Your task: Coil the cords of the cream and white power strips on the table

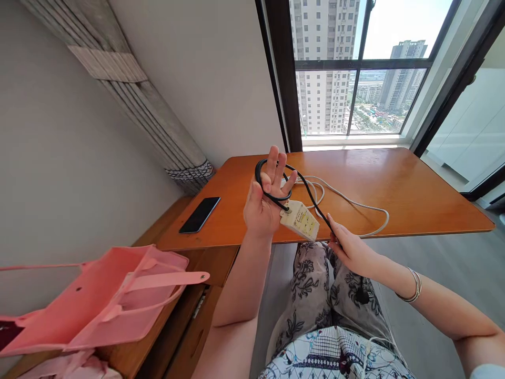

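Note:
My left hand (pixel 265 196) is raised over the near edge of the orange wooden table (pixel 394 189), palm toward me, with a black cable (pixel 311 200) looped around its fingers. A cream power strip (pixel 300 219) hangs from that cable just right of the palm. My right hand (pixel 349 247) pinches the same black cable lower down, at the table's front edge. The cable's black plug (pixel 362 295) dangles over my lap.
A white cable (pixel 357 204) lies curled on the table behind the hands. A black phone (pixel 200 214) rests at the table's left end. A pink bag (pixel 98 300) sits on the lower wooden cabinet at left. Windows stand behind the table.

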Available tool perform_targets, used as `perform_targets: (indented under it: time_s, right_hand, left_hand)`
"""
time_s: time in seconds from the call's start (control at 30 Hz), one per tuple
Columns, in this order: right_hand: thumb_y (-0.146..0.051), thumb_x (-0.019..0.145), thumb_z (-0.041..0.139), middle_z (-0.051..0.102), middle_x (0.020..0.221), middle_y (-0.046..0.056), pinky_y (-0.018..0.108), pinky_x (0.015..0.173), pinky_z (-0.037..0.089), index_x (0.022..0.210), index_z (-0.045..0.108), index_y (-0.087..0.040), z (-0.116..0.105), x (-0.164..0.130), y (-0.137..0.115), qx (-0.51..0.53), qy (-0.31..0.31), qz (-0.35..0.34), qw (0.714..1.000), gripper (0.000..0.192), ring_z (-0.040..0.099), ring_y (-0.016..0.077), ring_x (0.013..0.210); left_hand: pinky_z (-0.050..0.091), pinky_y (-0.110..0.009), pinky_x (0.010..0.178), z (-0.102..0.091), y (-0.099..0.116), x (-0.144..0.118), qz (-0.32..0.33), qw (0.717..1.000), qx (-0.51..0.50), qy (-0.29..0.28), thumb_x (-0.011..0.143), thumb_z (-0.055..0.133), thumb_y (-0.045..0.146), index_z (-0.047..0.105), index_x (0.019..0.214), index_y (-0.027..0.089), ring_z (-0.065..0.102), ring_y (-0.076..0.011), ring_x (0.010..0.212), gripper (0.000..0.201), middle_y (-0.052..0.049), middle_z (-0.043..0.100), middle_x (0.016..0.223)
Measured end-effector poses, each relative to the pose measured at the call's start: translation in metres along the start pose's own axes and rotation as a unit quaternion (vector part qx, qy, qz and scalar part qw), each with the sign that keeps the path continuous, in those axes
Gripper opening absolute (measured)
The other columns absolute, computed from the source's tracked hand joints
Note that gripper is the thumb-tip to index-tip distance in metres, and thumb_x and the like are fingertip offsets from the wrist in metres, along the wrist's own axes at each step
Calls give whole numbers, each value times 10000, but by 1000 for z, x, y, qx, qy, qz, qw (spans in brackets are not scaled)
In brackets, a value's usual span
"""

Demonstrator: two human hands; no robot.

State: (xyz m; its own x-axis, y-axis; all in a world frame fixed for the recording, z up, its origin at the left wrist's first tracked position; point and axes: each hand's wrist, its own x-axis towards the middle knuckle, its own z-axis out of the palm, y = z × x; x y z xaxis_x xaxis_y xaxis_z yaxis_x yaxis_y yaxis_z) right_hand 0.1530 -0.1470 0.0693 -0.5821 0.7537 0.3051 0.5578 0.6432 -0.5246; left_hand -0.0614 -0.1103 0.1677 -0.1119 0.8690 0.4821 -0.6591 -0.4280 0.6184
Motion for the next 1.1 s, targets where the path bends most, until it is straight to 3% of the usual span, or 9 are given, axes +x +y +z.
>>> perform_targets:
  time_s: [0.13, 0.33, 0.43, 0.5, 0.63, 0.7, 0.77, 0.93, 1.1]
  right_hand:
    - [-305, 1028, 353, 663, 998, 125, 353, 698, 561, 1559, 327, -179, -14, -9, -10, -92, -3, -36, 995, 546, 665, 228, 795]
    - [-280, 1040, 389, 640, 788, 44, 238, 506, 398, 1314, 612, -172, -58, -9, -53, -137, 25, -178, 974, 369, 580, 121, 610]
    - [-275, 1026, 429, 610, 748, 27, 244, 483, 373, 1232, 661, -176, -76, 0, -71, -129, 53, -230, 963, 326, 546, 112, 584]
    - [-275, 1014, 458, 612, 763, 30, 243, 526, 415, 1175, 688, -197, -86, 10, -78, -110, 86, -242, 960, 292, 565, 119, 626]
    - [-299, 982, 526, 634, 852, 46, 273, 649, 487, 1095, 722, -244, -105, 42, -78, -57, 165, -205, 963, 233, 601, 152, 754]
    - [-316, 956, 566, 631, 869, 48, 291, 681, 490, 1073, 736, -245, -112, 59, -73, -41, 190, -171, 966, 218, 596, 164, 787]
    - [-328, 926, 605, 624, 880, 47, 307, 702, 482, 1047, 750, -240, -117, 73, -65, -29, 202, -140, 969, 208, 583, 173, 810]
    - [-375, 902, 626, 618, 895, 44, 321, 736, 442, 980, 767, -231, -116, 89, -44, 26, 181, -95, 979, 216, 554, 174, 845]
    - [-396, 950, 554, 663, 900, 47, 313, 741, 436, 988, 755, -202, -109, 88, -30, 123, 118, -86, 982, 282, 572, 150, 819]
  left_hand:
    - [556, -392, 1002, -1, -1, -1, -36, 999, -1, 0, 871, 701, 402, 534, 653, 189, 348, -282, 1491, 347, -25, 482, 1535]
    - [567, -440, 982, 6, -5, -4, -137, 989, -13, -46, 827, 748, 408, 537, 693, 174, 475, -353, 1401, 343, -75, 449, 1553]
    - [611, -397, 861, 8, -10, -7, -199, 976, -20, -81, 820, 749, 436, 543, 730, 177, 649, -329, 1206, 343, -89, 513, 1498]
    - [619, -329, 729, 9, -16, -9, -235, 967, -26, -98, 820, 746, 434, 549, 757, 179, 739, -259, 981, 329, -92, 589, 1416]
    - [529, -256, 495, 7, -31, -13, -294, 948, -26, -119, 832, 719, 421, 581, 827, 181, 679, -152, 559, 277, -76, 751, 987]
    - [461, -249, 419, 4, -38, -13, -316, 936, -25, -150, 840, 695, 460, 565, 800, 182, 616, -155, 444, 309, -31, 695, 692]
    - [385, -228, 364, 3, -41, -12, -321, 928, -38, -187, 834, 695, 493, 502, 730, 190, 546, -140, 361, 374, 15, 585, 539]
    - [209, -180, 293, 9, -34, -10, -330, 925, -60, -177, 910, 567, 567, 359, 670, 188, 319, -24, 252, 494, 17, 607, 664]
    - [153, -165, 284, 13, -29, -11, -353, 922, -72, -143, 985, 385, 597, 354, 680, 191, 199, 6, 227, 509, 38, 529, 590]
